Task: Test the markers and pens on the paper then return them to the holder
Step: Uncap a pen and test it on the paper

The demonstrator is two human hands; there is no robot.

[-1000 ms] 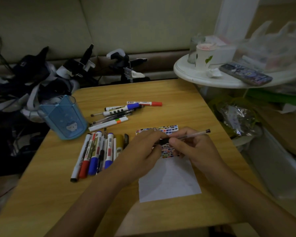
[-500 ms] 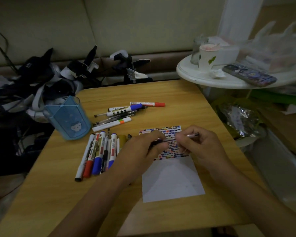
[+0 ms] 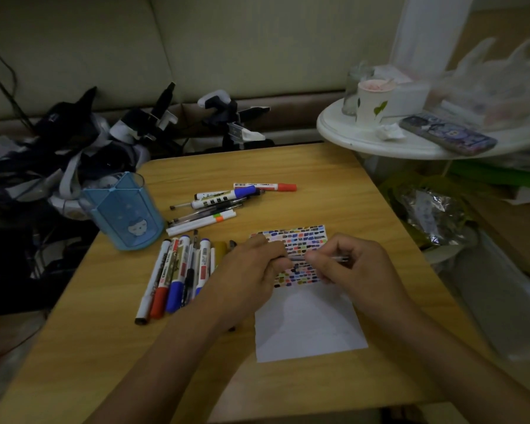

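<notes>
Both hands meet over the white paper (image 3: 309, 325), whose upper part is covered in coloured test marks. My right hand (image 3: 354, 270) pinches a thin clear-barrelled pen (image 3: 338, 258), and my left hand (image 3: 251, 270) pinches its dark end or cap. The blue pen holder (image 3: 126, 215) stands at the table's left. A row of markers (image 3: 178, 270) lies just left of my left hand. A second group of markers and pens (image 3: 221, 203) lies behind them.
The wooden table (image 3: 288, 172) is small; its right edge is close to my right hand. A white round side table (image 3: 380, 139) with a paper cup (image 3: 372, 102) and a phone (image 3: 447, 134) stands at the back right. Dark bags and gear lie left.
The pen has slid left through my right hand, so less of it sticks out on the right. Both hands have stayed together over the marked part of the paper.
</notes>
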